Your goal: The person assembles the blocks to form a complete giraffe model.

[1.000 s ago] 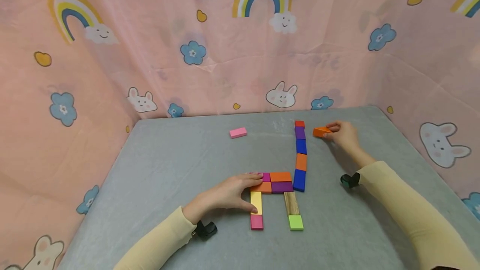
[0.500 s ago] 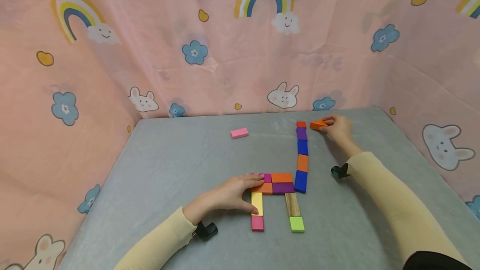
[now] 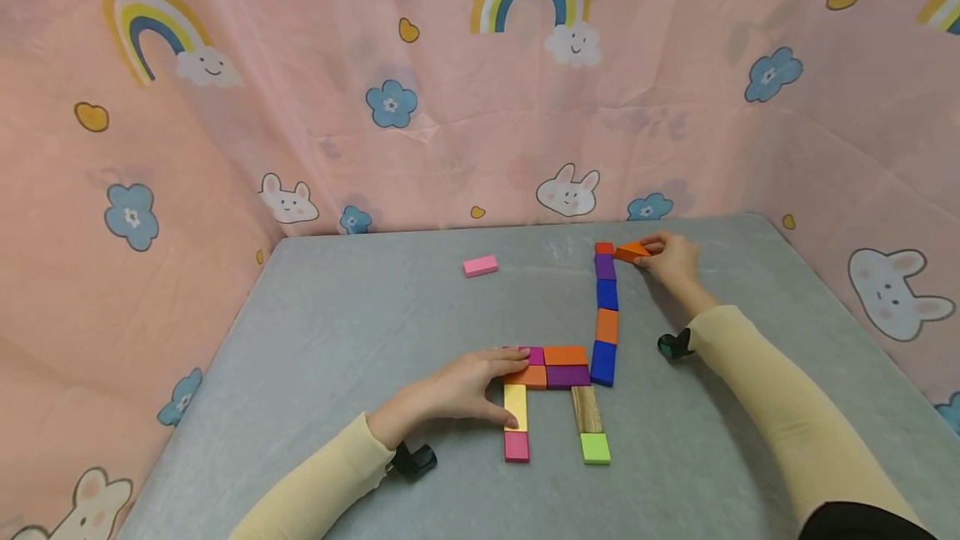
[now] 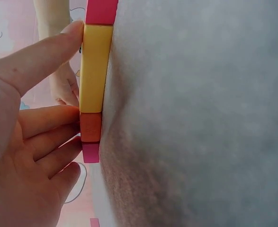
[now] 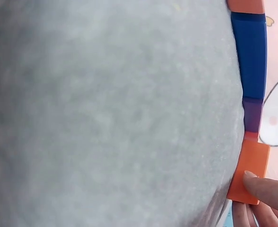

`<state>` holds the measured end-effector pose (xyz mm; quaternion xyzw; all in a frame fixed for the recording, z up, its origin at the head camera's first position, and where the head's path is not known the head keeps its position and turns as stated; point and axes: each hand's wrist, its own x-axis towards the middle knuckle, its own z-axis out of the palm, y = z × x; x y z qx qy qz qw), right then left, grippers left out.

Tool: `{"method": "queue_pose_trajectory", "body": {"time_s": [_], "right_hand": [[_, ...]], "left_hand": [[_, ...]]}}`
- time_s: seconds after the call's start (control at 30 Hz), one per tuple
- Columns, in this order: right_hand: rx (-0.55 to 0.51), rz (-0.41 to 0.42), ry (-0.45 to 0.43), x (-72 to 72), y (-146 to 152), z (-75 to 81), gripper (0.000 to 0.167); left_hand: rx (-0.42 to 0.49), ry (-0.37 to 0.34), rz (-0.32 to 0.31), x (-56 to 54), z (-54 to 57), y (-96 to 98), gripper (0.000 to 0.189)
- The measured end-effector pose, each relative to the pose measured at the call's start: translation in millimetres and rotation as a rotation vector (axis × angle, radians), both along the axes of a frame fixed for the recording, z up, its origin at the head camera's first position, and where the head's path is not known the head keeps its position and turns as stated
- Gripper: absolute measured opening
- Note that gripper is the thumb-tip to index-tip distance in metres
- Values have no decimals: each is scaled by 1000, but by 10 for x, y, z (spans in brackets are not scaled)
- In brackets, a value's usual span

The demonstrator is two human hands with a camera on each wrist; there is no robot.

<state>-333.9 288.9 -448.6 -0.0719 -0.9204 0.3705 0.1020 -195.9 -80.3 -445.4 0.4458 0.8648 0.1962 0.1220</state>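
Observation:
Between thumb and fingers my right hand [image 3: 672, 259] pinches an orange block [image 3: 632, 252], its left end at the red block [image 3: 604, 247] that tops a column of coloured blocks. In the right wrist view the thumb lies on the face of the orange block [image 5: 250, 170]. My left hand [image 3: 461, 390] rests on the flat block figure, fingers over the magenta block [image 3: 536, 356] and the lower orange block [image 3: 534, 377], thumb on the yellow block [image 3: 515, 407]. In the left wrist view its straight fingers touch the yellow block [image 4: 95, 71] and its neighbours.
A lone pink block [image 3: 480, 266] lies at the back of the grey table [image 3: 360, 315]. The column runs down through a blue block [image 3: 603, 363] beside a purple block [image 3: 567, 377]. A wooden block [image 3: 587, 409] and a green block [image 3: 596, 448] form the right leg.
My right hand has moved left and slightly back, bringing the orange block up to the red block at the column's top. The left hand has stayed in place.

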Motion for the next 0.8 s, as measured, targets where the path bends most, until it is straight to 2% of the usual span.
{"method": "queue_pose_trajectory", "body": {"time_s": [0.33,0.8], "right_hand": [[3,-5,-19,6,5,-3,36],[38,4,2,-3,15,-39,36]], "left_hand": [[1,-1,-6,-3,1,-1,79],[0,-10,1,6,14,0,79]]}}
